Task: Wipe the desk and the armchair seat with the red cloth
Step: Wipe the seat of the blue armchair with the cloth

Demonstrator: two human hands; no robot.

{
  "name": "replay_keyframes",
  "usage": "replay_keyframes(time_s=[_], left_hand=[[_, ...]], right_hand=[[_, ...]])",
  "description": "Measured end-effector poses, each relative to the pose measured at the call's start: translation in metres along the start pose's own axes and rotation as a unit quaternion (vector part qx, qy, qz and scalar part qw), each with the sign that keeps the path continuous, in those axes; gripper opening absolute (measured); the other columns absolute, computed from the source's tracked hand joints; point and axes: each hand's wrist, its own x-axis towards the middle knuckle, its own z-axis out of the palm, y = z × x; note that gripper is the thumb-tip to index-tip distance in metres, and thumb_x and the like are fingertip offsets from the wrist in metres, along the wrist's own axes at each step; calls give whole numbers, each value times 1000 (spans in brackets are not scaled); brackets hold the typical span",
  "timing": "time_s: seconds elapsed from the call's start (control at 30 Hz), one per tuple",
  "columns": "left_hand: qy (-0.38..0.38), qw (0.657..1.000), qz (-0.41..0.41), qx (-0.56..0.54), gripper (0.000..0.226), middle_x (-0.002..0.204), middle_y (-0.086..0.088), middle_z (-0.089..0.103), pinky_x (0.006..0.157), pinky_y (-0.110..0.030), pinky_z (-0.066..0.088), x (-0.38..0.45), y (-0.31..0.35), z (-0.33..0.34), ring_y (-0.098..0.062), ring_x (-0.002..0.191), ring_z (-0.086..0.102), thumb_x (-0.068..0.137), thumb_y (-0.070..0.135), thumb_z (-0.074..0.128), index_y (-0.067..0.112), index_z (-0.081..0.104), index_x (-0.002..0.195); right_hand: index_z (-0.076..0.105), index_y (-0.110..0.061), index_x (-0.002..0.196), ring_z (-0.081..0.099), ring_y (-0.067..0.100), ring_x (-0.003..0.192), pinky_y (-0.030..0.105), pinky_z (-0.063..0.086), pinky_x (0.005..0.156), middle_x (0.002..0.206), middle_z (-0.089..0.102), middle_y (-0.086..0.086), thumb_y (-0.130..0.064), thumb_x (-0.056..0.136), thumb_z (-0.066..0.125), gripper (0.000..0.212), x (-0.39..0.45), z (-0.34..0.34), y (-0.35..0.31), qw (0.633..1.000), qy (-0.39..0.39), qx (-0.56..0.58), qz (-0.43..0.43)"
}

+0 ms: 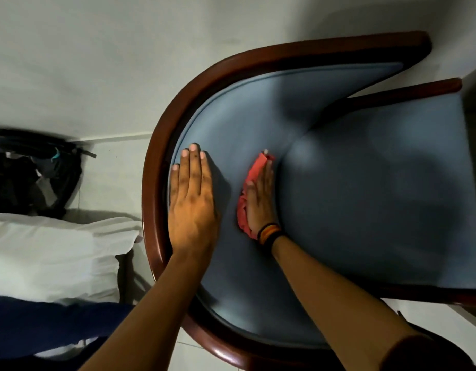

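The armchair has blue upholstery and a curved dark red wooden frame; I look down on it from above. Its blue seat fills the right half of the view, and the padded backrest curves around on the left. My left hand lies flat with fingers together on the backrest padding, holding nothing. My right hand presses the crumpled red cloth into the crease where seat and backrest meet. The cloth shows above the fingertips and beside the wrist. The desk is out of view.
A bed with a white pillow and a dark blue cover lies at the lower left, close to the chair frame. A black bag stands at the left by the white wall. Pale floor tiles show between the bag and the chair.
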Motion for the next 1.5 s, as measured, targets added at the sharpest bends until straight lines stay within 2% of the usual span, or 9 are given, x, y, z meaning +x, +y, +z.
replay_keyframes(time_s=[0.27, 0.43, 0.67, 0.77, 0.97, 1.13, 1.33, 1.43, 1.5], left_hand=[[6, 1000, -6, -3, 76, 176, -18, 7, 134, -47, 11, 1, 4, -2, -31, 164, 4, 98, -4, 44, 0, 10, 166], [25, 999, -8, -19, 61, 172, -21, 22, 132, -50, 20, 0, 2, 2, -33, 162, 20, 104, 5, 39, -2, 25, 163], [33, 999, -1, -6, 78, 175, -19, 14, 135, -45, 7, 0, 0, 3, -32, 164, 9, 93, -9, 48, -1, 18, 165], [29, 1000, -1, -3, 81, 175, -18, 11, 134, -48, 9, -2, 2, 4, -31, 164, 6, 92, -8, 50, -1, 15, 165], [-2, 1000, -2, 15, 86, 177, -15, 2, 135, -45, 3, -2, 1, 2, -28, 165, -1, 93, -6, 52, 2, 8, 166], [-8, 1000, 1, 9, 90, 177, -14, 0, 135, -45, 4, 0, 2, -1, -28, 165, -3, 91, -3, 56, 3, 8, 167], [-79, 996, -20, -27, 83, 175, -23, 5, 131, -52, -9, -2, 12, -21, -40, 163, 0, 91, 8, 58, 2, 21, 165], [-212, 950, -55, -223, 48, 168, -19, 36, 131, -48, 3, -9, 63, -66, -35, 161, 23, 108, 31, 49, 12, 52, 152], [-354, 804, -57, -474, 48, 144, -2, 66, 118, -19, 33, -29, 100, -109, -8, 136, 59, 111, 46, 37, 18, 65, 139]], right_hand=[[-15, -30, 162, -13, 8, 159, 37, -2, 132, 170, -20, -12, -34, 107, 25, 69, -149, -30, -35, 982, -178, -59, -13], [-15, -26, 160, -17, 22, 160, 58, 2, 130, 171, -23, -3, -26, 108, 32, 70, -37, -1, -76, 980, 15, -4, -198], [8, 4, 160, 4, 38, 160, 54, 4, 130, 170, -2, 20, -35, 107, 31, 69, 133, -23, -35, 931, 328, 158, -2], [2, -4, 162, 5, 25, 161, 43, 3, 132, 173, 0, 16, -36, 101, 30, 75, 135, -24, -2, 917, 271, 270, 113], [0, -28, 165, 1, 8, 160, 38, 4, 132, 175, 2, -8, -63, 99, 7, 75, -18, 2, 15, 988, 25, 121, 93], [0, -14, 165, 3, 18, 162, 26, 0, 129, 174, 0, 4, -27, 109, 29, 64, -114, -67, 26, 961, -240, -110, 78], [68, -22, 126, 66, 22, 110, 31, 45, 97, 120, 72, 7, -31, 104, 42, 36, -188, -193, -50, 956, -246, 0, 157], [73, -10, 108, 69, 21, 90, 30, 56, 88, 106, 73, 16, -29, 97, 49, 32, -212, -227, -57, 891, -112, 345, 273], [59, 8, 135, 66, 38, 115, 50, 49, 111, 133, 62, 32, -31, 95, 41, 59, -222, -248, -65, 860, -71, 444, 243]])
